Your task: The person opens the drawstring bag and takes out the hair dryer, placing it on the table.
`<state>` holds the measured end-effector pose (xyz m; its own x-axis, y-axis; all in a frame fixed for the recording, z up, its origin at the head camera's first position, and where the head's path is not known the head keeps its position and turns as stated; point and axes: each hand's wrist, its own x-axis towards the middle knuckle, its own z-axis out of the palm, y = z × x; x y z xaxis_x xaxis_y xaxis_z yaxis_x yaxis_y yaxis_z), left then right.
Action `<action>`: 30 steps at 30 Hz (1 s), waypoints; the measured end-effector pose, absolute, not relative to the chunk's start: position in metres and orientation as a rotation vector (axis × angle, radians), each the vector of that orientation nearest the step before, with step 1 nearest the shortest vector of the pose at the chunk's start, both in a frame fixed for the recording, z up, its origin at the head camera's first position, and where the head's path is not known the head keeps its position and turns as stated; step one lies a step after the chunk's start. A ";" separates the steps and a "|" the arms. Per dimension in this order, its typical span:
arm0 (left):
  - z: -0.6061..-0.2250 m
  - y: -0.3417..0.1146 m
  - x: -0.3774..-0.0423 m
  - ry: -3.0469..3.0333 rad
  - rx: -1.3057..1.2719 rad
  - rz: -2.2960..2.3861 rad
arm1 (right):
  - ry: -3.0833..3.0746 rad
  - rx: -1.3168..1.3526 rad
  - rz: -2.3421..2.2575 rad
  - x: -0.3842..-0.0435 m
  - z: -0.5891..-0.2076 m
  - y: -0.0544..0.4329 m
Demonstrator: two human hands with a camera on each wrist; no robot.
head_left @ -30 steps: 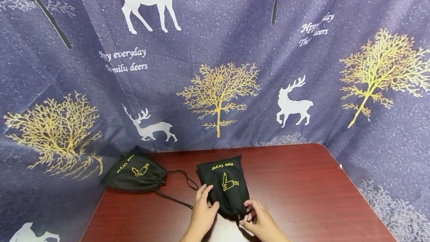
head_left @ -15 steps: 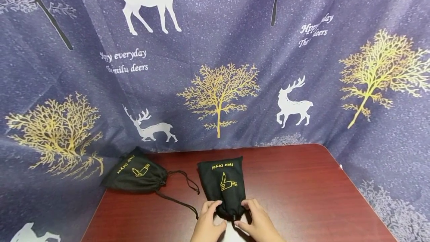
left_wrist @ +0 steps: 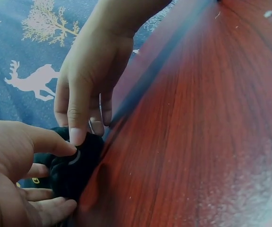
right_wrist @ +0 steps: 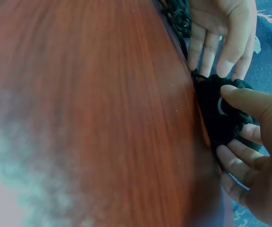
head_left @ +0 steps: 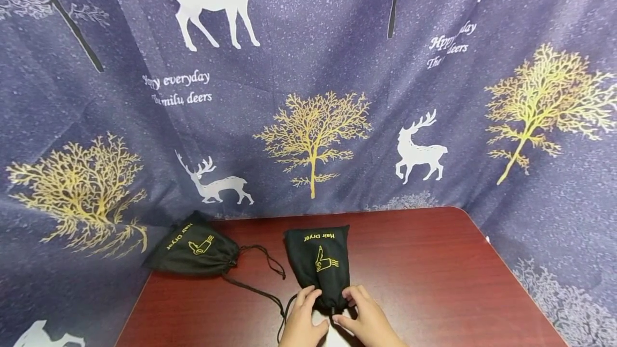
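A black drawstring pouch (head_left: 320, 256), printed "Hair Dryer" in yellow with a dryer outline, lies flat on the table, its gathered mouth facing the person. My left hand (head_left: 306, 317) holds the left side of that mouth between bent fingers and thumb. On the right side my right hand (head_left: 363, 315) does the same, its thumb next to the neck. In the left wrist view the gathered black cloth (left_wrist: 77, 165) sits between the fingertips of both hands. A small pale curved mark (right_wrist: 222, 106) shows on the cloth in the right wrist view. What is inside the pouch is hidden.
A second matching pouch (head_left: 197, 250) lies at the table's back left corner, its dark cords (head_left: 260, 291) trailing right to near my left hand. The reddish wooden table (head_left: 409, 250) meets a blue deer-and-tree curtain (head_left: 270, 68) at its back.
Both hands have slid round to the pouch's mouth, the left one from higher on its side. The pouch has turned slightly straighter. A cord loop now shows beside the left hand.
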<state>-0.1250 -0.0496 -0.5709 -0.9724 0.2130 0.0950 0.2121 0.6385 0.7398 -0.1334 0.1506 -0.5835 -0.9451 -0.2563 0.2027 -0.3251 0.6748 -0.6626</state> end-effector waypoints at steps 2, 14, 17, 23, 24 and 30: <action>-0.571 -0.049 -0.126 2.844 0.364 1.289 | -2.795 0.467 1.144 -0.135 -0.584 0.149; -0.573 -0.046 -0.137 2.837 0.316 1.256 | -2.774 0.416 1.183 -0.148 -0.589 0.146; -0.572 -0.045 -0.141 2.798 0.295 1.247 | -2.793 0.383 1.163 -0.150 -0.588 0.145; -0.577 -0.045 -0.150 2.777 0.308 1.209 | -2.810 0.360 1.163 -0.158 -0.589 0.143; -0.579 -0.045 -0.151 2.780 0.307 1.196 | -2.811 0.360 1.179 -0.160 -0.589 0.142; -0.583 -0.044 -0.157 2.787 0.321 1.168 | -2.835 0.366 1.256 -0.167 -0.586 0.142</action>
<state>-0.1575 -0.0438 -0.5831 -0.9725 0.2325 -0.0127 0.1540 0.6831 0.7139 -0.1669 0.1424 -0.5864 -0.9723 -0.2051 0.1120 -0.2208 0.6488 -0.7282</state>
